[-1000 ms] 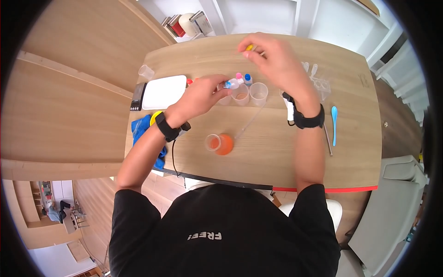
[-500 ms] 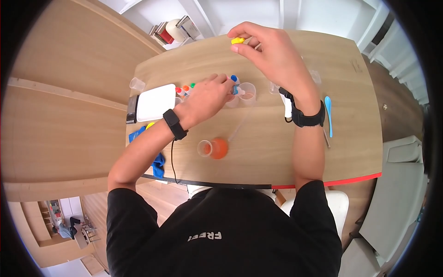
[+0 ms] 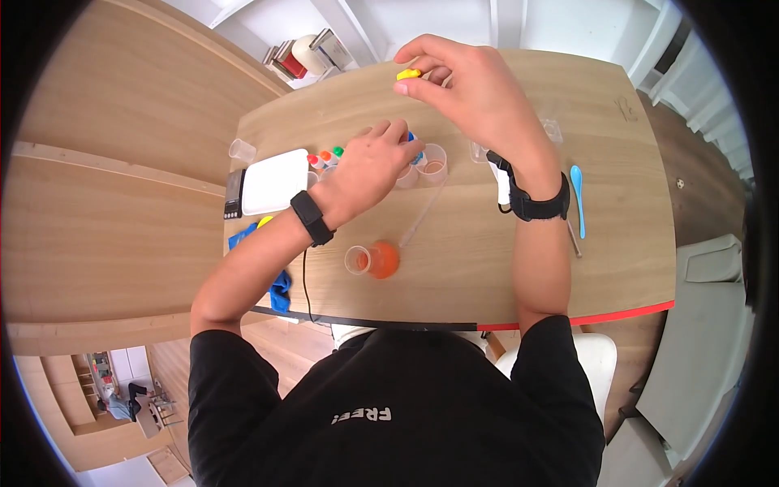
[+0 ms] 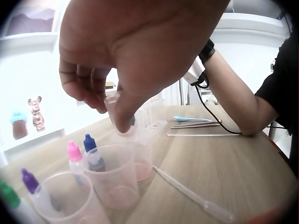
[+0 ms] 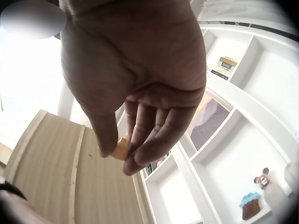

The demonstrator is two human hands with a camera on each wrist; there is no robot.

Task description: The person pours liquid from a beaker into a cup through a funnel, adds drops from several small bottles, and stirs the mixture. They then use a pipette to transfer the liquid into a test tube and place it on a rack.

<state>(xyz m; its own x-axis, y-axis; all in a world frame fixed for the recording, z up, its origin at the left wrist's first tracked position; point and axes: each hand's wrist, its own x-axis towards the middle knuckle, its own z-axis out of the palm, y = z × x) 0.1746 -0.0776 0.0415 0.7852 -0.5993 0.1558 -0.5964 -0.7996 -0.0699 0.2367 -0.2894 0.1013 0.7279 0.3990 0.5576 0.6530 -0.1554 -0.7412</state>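
Note:
In the head view my left hand (image 3: 362, 174) pinches a small clear bottle (image 3: 419, 157) with a blue label, tipped over the rightmost cup (image 3: 434, 165). The left wrist view has the bottle (image 4: 111, 103) between thumb and fingers above the cups, one (image 4: 111, 175) holding a little pinkish liquid. My right hand (image 3: 479, 93), raised over the far side of the table, pinches a yellow cap (image 3: 408, 74) between thumb and fingers; the right wrist view also gives the cap (image 5: 121, 149).
An orange-filled flask (image 3: 384, 260) stands by a cup (image 3: 357, 260) near the front. Pipette (image 3: 422, 215), white tray (image 3: 276, 181), scale (image 3: 234, 194), blue spoon (image 3: 578, 201) and blue cloth (image 3: 280, 292) lie around. Capped bottles (image 4: 90, 144) stand behind the cups.
The left hand has moved the bottle rightward from above the middle cups to the rightmost cup. The right hand has shifted slightly left and farther back with the yellow cap.

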